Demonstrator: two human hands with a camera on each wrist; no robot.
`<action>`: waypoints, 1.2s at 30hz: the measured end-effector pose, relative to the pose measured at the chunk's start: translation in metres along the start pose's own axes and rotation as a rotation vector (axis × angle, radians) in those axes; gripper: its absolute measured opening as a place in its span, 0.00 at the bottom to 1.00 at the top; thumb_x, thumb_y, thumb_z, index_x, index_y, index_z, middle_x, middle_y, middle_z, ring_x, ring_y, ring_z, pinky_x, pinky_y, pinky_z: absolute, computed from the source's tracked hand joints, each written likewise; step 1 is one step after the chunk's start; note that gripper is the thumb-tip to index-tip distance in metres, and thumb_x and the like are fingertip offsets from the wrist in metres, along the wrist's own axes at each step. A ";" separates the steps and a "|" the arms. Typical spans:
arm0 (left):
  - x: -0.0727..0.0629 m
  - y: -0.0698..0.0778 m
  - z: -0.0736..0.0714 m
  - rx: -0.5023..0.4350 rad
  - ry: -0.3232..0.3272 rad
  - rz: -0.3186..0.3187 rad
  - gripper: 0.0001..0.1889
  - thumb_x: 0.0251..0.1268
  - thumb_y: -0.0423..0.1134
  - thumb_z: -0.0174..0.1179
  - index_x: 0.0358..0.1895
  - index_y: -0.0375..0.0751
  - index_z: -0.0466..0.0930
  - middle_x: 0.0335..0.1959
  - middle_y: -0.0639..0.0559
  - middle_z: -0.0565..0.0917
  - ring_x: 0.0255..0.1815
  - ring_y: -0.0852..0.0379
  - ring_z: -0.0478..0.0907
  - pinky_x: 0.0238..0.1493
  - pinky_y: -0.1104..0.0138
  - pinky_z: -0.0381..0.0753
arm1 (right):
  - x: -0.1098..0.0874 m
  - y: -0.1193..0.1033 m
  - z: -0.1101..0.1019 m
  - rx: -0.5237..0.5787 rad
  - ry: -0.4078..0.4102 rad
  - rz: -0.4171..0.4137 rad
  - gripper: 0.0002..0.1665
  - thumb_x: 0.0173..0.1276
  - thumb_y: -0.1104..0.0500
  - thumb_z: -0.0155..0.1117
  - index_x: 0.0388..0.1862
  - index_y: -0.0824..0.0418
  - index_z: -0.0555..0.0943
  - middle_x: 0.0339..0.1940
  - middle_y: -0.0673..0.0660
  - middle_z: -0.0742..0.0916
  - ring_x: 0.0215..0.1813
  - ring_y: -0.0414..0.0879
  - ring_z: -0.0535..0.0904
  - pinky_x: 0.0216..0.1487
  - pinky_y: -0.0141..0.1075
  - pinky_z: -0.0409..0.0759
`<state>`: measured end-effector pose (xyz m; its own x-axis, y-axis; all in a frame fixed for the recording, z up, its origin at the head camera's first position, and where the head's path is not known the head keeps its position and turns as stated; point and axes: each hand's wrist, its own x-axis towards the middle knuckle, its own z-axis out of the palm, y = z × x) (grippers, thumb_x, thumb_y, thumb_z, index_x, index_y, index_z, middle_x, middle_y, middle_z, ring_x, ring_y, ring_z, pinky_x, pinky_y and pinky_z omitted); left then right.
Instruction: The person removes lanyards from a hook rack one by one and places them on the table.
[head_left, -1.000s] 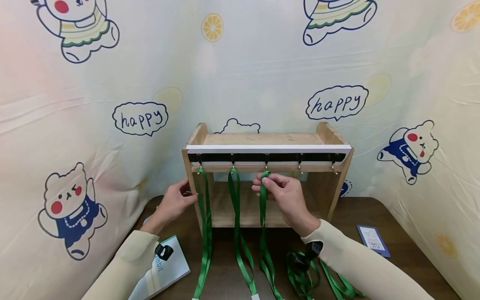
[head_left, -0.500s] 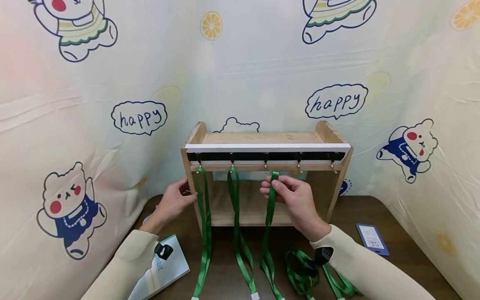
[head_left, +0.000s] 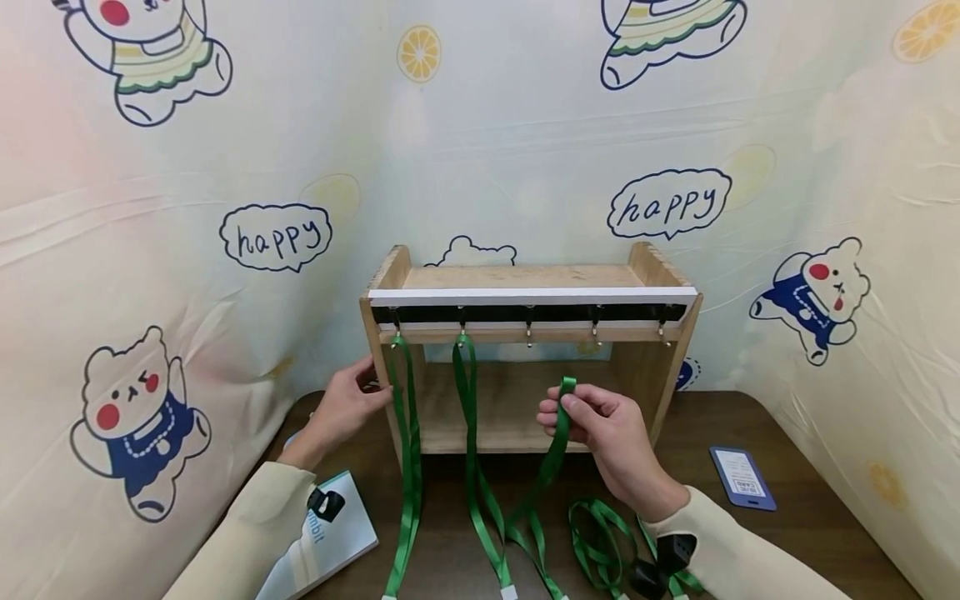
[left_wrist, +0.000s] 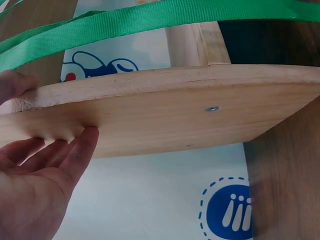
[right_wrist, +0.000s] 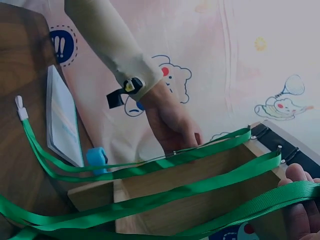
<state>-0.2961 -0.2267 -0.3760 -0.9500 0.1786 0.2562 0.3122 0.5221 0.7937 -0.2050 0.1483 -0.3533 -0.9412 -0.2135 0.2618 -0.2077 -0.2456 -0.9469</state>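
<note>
Between thumb and fingers, my right hand (head_left: 611,433) pinches the top loop of a green lanyard (head_left: 558,437), below and apart from the row of hooks. The lower part of this lanyard trails down to the table. My left hand (head_left: 341,417) grips the left side panel of the wooden shelf (head_left: 517,408); in the left wrist view its fingers (left_wrist: 82,145) press the panel's outer face and the thumb lies over the front edge. Two more green lanyards hang from the leftmost hooks, a left one (head_left: 408,467) and a second one (head_left: 471,417). The middle hook (head_left: 529,333) and the two right of it are bare.
Coiled green lanyards (head_left: 600,542) lie on the dark table at front right, partly behind the right wrist's black camera. A blue card holder (head_left: 742,477) rests farther right. Under the left forearm sits a white and blue box (head_left: 337,525). A printed cloth (head_left: 480,150) hangs behind.
The lanyard loop, at the middle hook a second ago, has come off it. My right hand has carried it down and to the right. The left hand stays on the panel.
</note>
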 end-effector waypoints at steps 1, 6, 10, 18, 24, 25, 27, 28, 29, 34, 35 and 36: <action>0.000 0.000 0.000 -0.002 -0.001 -0.002 0.33 0.70 0.37 0.62 0.77 0.45 0.63 0.65 0.36 0.78 0.61 0.39 0.78 0.60 0.46 0.84 | -0.003 0.001 -0.001 0.001 -0.006 0.003 0.14 0.77 0.56 0.59 0.52 0.64 0.83 0.41 0.49 0.93 0.45 0.41 0.91 0.53 0.37 0.87; 0.000 0.000 0.000 0.001 -0.002 -0.017 0.33 0.70 0.38 0.61 0.77 0.45 0.63 0.65 0.36 0.78 0.62 0.39 0.77 0.60 0.46 0.84 | -0.013 0.004 -0.009 0.012 -0.046 -0.013 0.12 0.79 0.59 0.56 0.51 0.61 0.84 0.41 0.49 0.93 0.44 0.41 0.91 0.52 0.37 0.88; 0.001 0.000 -0.001 -0.005 0.001 -0.011 0.32 0.70 0.38 0.62 0.76 0.45 0.64 0.65 0.36 0.78 0.61 0.39 0.77 0.60 0.46 0.84 | -0.016 0.004 -0.017 0.064 -0.097 -0.009 0.13 0.80 0.61 0.53 0.51 0.60 0.85 0.41 0.49 0.93 0.43 0.40 0.91 0.48 0.36 0.88; 0.001 0.001 0.000 -0.013 0.003 0.001 0.33 0.69 0.37 0.61 0.77 0.45 0.63 0.65 0.36 0.78 0.61 0.39 0.78 0.59 0.46 0.84 | -0.021 0.015 -0.031 0.137 -0.301 0.090 0.15 0.81 0.64 0.48 0.53 0.63 0.82 0.43 0.50 0.91 0.41 0.38 0.90 0.43 0.30 0.88; 0.001 0.001 0.000 -0.014 0.003 -0.004 0.34 0.69 0.37 0.61 0.77 0.46 0.63 0.65 0.36 0.77 0.61 0.38 0.77 0.59 0.46 0.84 | -0.022 0.024 -0.037 0.058 -0.354 0.141 0.13 0.80 0.62 0.51 0.53 0.62 0.83 0.42 0.50 0.92 0.41 0.38 0.90 0.41 0.31 0.88; 0.001 0.000 0.000 -0.012 0.004 -0.005 0.33 0.69 0.37 0.61 0.77 0.46 0.63 0.65 0.36 0.77 0.61 0.38 0.77 0.59 0.46 0.84 | -0.023 0.026 -0.038 0.033 -0.352 0.147 0.13 0.80 0.62 0.52 0.53 0.63 0.83 0.42 0.50 0.92 0.41 0.38 0.90 0.41 0.31 0.88; 0.001 0.000 0.000 -0.012 0.005 -0.006 0.33 0.69 0.37 0.62 0.77 0.45 0.64 0.65 0.36 0.78 0.61 0.38 0.78 0.59 0.46 0.84 | -0.024 0.031 -0.038 -0.017 -0.343 0.157 0.14 0.79 0.61 0.53 0.53 0.66 0.82 0.42 0.50 0.92 0.41 0.38 0.90 0.41 0.32 0.89; 0.001 0.000 0.000 -0.011 0.005 -0.006 0.33 0.69 0.37 0.62 0.77 0.45 0.64 0.65 0.36 0.78 0.61 0.38 0.78 0.59 0.46 0.84 | -0.024 0.034 -0.037 -0.043 -0.333 0.165 0.15 0.79 0.60 0.54 0.54 0.68 0.82 0.42 0.50 0.92 0.41 0.39 0.90 0.42 0.33 0.89; 0.001 0.000 0.000 -0.011 0.006 -0.006 0.33 0.69 0.37 0.62 0.76 0.45 0.64 0.65 0.36 0.78 0.61 0.38 0.78 0.59 0.46 0.84 | -0.025 0.038 -0.037 -0.070 -0.323 0.172 0.16 0.79 0.60 0.55 0.55 0.70 0.81 0.42 0.50 0.92 0.41 0.39 0.90 0.42 0.33 0.89; 0.001 0.000 0.001 -0.015 0.001 -0.008 0.33 0.70 0.37 0.61 0.77 0.46 0.63 0.66 0.36 0.77 0.62 0.38 0.77 0.60 0.46 0.84 | -0.029 0.055 -0.033 -0.156 -0.254 0.184 0.24 0.78 0.58 0.57 0.57 0.80 0.77 0.42 0.49 0.92 0.42 0.39 0.90 0.44 0.35 0.89; 0.001 0.000 0.001 -0.016 0.001 -0.009 0.34 0.70 0.37 0.61 0.77 0.46 0.63 0.66 0.36 0.77 0.62 0.38 0.77 0.60 0.46 0.84 | -0.029 0.059 -0.031 -0.162 -0.239 0.177 0.24 0.78 0.58 0.57 0.57 0.80 0.77 0.42 0.49 0.92 0.42 0.39 0.90 0.45 0.35 0.89; 0.001 0.000 0.001 -0.016 0.001 -0.009 0.34 0.70 0.37 0.61 0.77 0.46 0.63 0.66 0.36 0.77 0.62 0.38 0.77 0.60 0.46 0.83 | -0.029 0.062 -0.030 -0.165 -0.222 0.173 0.24 0.78 0.58 0.58 0.56 0.81 0.77 0.43 0.49 0.92 0.42 0.39 0.90 0.45 0.36 0.89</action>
<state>-0.2966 -0.2260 -0.3760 -0.9527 0.1733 0.2495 0.3035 0.5103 0.8046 -0.1983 0.1677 -0.4255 -0.8888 -0.4446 0.1111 -0.1068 -0.0349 -0.9937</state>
